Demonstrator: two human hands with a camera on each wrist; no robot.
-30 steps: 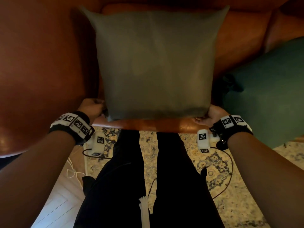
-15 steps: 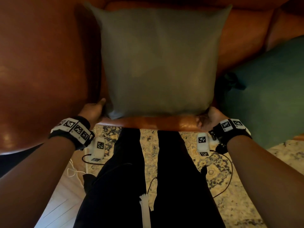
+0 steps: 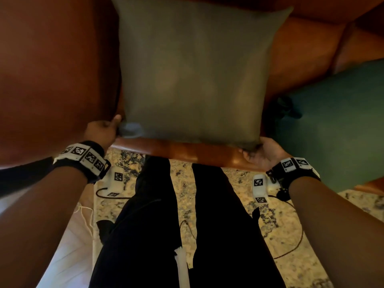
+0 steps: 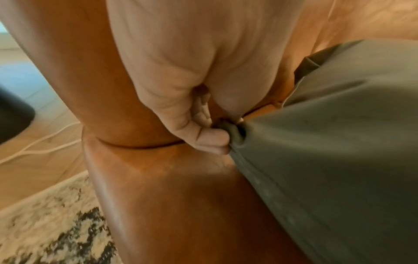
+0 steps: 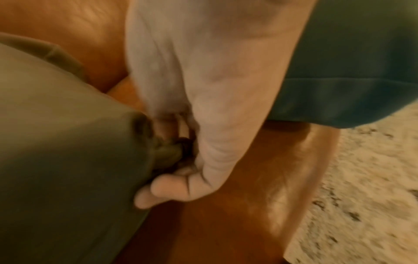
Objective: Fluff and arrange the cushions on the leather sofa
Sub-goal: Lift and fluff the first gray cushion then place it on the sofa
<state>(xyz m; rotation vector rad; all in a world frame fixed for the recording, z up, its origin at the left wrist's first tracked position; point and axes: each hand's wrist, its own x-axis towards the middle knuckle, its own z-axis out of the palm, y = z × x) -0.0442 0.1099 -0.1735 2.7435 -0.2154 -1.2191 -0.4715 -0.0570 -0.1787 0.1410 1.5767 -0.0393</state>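
- A square olive-green fabric cushion stands on the seat of a tan-brown leather sofa, its top leaning toward the backrest and its lower edge at the seat's front lip.
- The person's left hand pinches the cushion's lower left corner, the fabric bunched between thumb and curled fingers, close beside the sofa's rounded armrest.
- The right hand grips the lower right corner, fingers curled under the gathered fabric at the seat's edge.
- A dark teal fabric cushion lies on the seat to the right, just beside the right hand.
- Both wrists carry black bands with black-and-white square markers.
- Below the seat, the person's legs in black trousers stand on a cream patterned rug with dark mottling; pale wooden flooring shows at lower left, with thin cables trailing across it.
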